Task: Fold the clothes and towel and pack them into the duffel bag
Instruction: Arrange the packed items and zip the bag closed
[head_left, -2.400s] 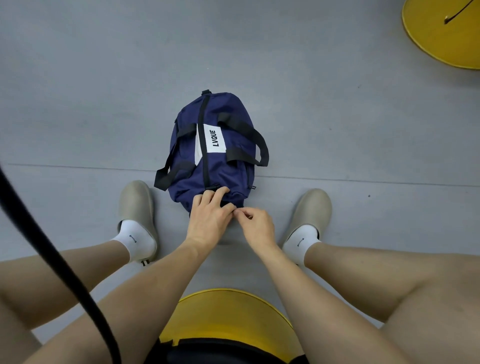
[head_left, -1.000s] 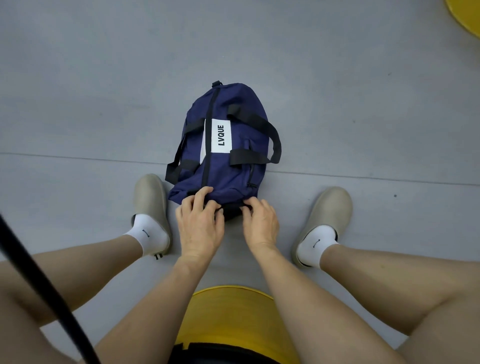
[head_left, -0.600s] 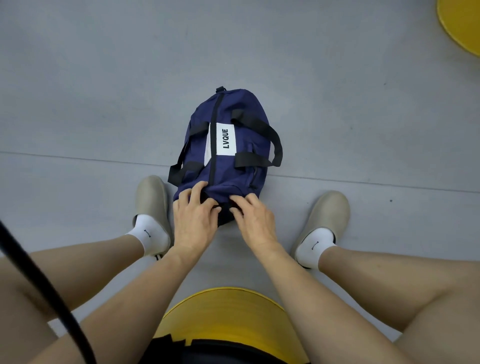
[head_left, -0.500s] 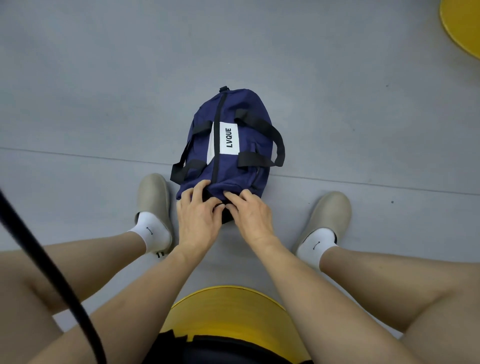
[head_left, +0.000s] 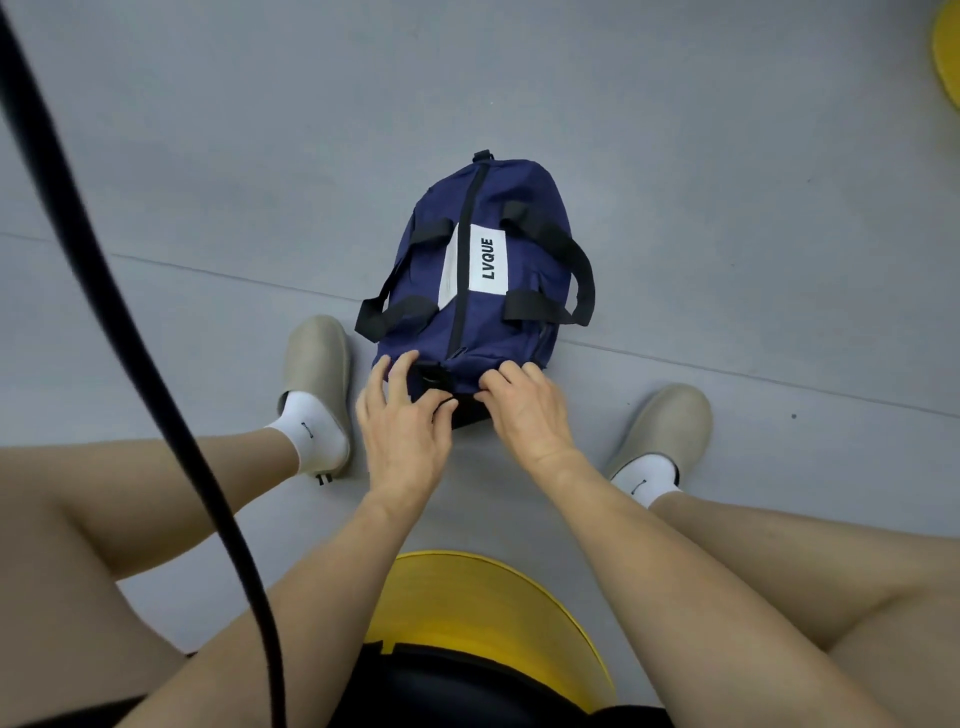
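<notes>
Navy fabric fills the middle of our view: the duffel bag (head_left: 480, 312) lies on the grey floor (head_left: 727, 208) between our feet, its length running away from us. Its black top zip is drawn closed, a white label (head_left: 488, 259) reads LVQUE, and the black handles (head_left: 563, 275) flop out to either side.

Both our hands meet at the bag's near end. Our left hand (head_left: 402, 423) has its fingers spread and nearly straight, the tips resting on the end panel and holding nothing we can make out. Our right hand (head_left: 524, 408) has its fingers curled down over the end seam, gripping the fabric there. Between the two hands sits a small black fitting (head_left: 431, 375), perhaps a buckle or a zip pull; it is too blurred for us to be sure.

Beige clogs (head_left: 314, 358) over white socks (head_left: 311, 431) stand just beside the bag on each side. A yellow stool (head_left: 493, 608) shows beneath us, and a black cable (head_left: 104, 270) crosses the left of the view.
</notes>
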